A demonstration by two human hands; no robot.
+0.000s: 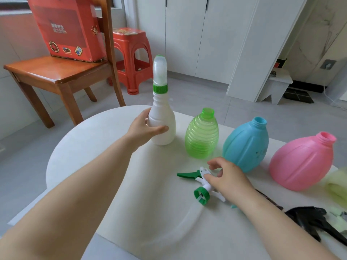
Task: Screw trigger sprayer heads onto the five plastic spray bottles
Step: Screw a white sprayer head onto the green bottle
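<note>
A white bottle [165, 124] with a white-and-green sprayer head [159, 76] on its neck stands upright at the table's far side; my left hand [144, 128] is wrapped around its body. To its right stand a green ribbed bottle [201, 136], a blue bottle [246, 145] and a pink bottle [302, 162], all with bare necks. A white sprayer head with green trigger and green collar [201, 184] lies on the table in front of them. My right hand [227, 179] rests on it, fingers closing around its body.
A black sprayer head [315, 220] lies at the right, beside a pale yellow-green object [336, 186] at the frame edge. The white round table [90, 147] ends close on the left. A wooden chair [56, 72] and a red stool [133, 59] stand beyond it.
</note>
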